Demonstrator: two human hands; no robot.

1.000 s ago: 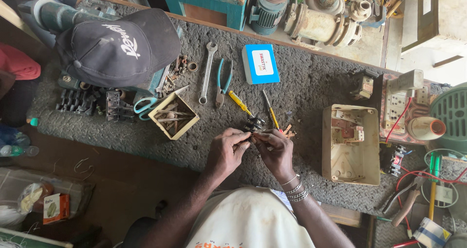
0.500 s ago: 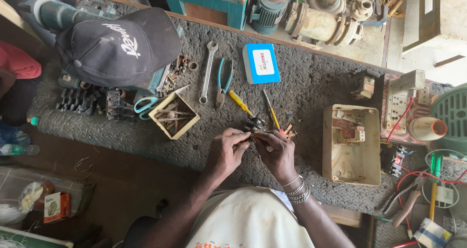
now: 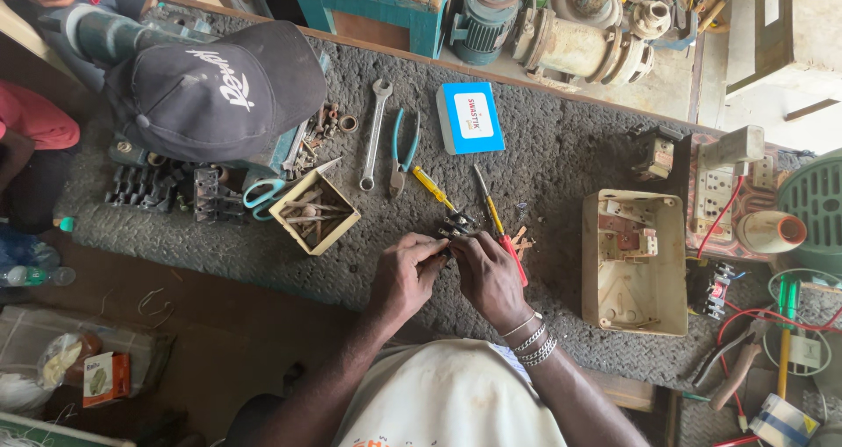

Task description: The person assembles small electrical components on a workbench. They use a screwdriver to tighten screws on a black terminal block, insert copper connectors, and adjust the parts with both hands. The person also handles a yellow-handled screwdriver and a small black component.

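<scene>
My left hand (image 3: 406, 274) and my right hand (image 3: 488, 276) meet over the grey carpeted bench (image 3: 561, 162), fingertips pinched together on a small dark part (image 3: 448, 252) that is mostly hidden. Just beyond my fingers lie a small black component (image 3: 455, 226), a yellow-handled screwdriver (image 3: 433, 186) and a red-and-yellow screwdriver (image 3: 500, 228). Metal bangles sit on my right wrist.
A beige open switch box (image 3: 633, 263) lies to the right. A small wooden box of parts (image 3: 314, 211), scissors (image 3: 266, 191), a spanner (image 3: 375, 131), blue-handled pliers (image 3: 403, 149), a blue packet (image 3: 471, 118) and a black cap (image 3: 215, 92) lie further back. Motors stand behind the bench.
Both hands stay in nearly the same place. The fingers shift slightly on the small part.
</scene>
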